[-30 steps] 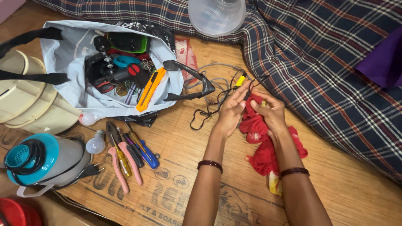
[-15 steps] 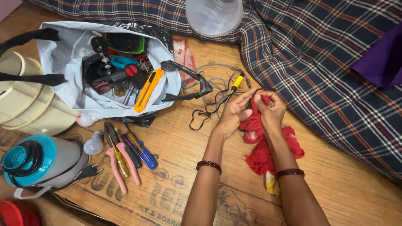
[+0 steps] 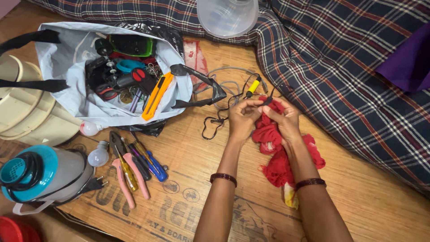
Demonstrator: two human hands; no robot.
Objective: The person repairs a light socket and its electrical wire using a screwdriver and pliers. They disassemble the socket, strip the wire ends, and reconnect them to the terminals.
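Right of the frame's centre, the left hand (image 3: pixel 243 120) and right hand (image 3: pixel 283 118) sit close together, both gripping a red cloth (image 3: pixel 277 154) that trails down toward the lower right. Just above them lies a tangle of black wire (image 3: pixel 215 123) with a yellow-handled tool (image 3: pixel 253 86). At upper left stands an open tool bag (image 3: pixel 67 67); below it lie pink-handled pliers (image 3: pixel 127 172) and screwdrivers (image 3: pixel 150 161).

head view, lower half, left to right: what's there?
Teal-topped grey appliance → clear light bulb → pink-handled pliers → blue-handled screwdriver → left hand → red cloth → right hand, gripping the cloth → plaid mattress.
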